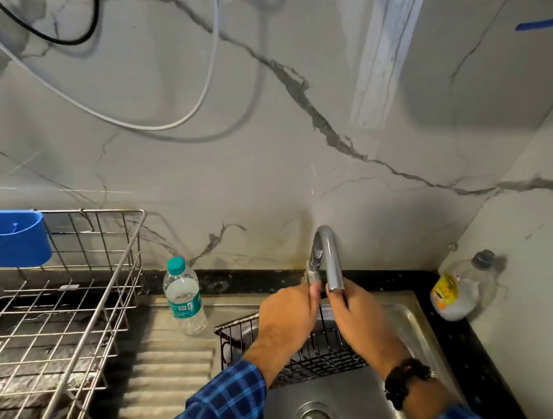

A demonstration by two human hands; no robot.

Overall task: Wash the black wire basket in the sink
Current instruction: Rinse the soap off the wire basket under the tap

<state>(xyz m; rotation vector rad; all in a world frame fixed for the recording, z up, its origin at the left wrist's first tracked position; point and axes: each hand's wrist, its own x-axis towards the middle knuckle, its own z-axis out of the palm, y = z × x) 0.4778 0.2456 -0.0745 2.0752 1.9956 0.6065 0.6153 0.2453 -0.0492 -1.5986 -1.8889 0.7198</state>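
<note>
Your left hand (287, 315) reaches up and forward, sleeve in blue check, its fingertips pinching the faucet lever (313, 269), while your right hand (352, 314), back toward you and a dark beaded band (406, 380) on the wrist, stretches its fingers up to the mouth of the spout (332, 261); whether they grip it I cannot tell. The black wire basket (319, 359) sits in the sink (413, 321) directly beneath both your wrists. A water bottle (183, 295) stands just left of your left hand, a wire dish rack (55, 303) farther left.
</note>
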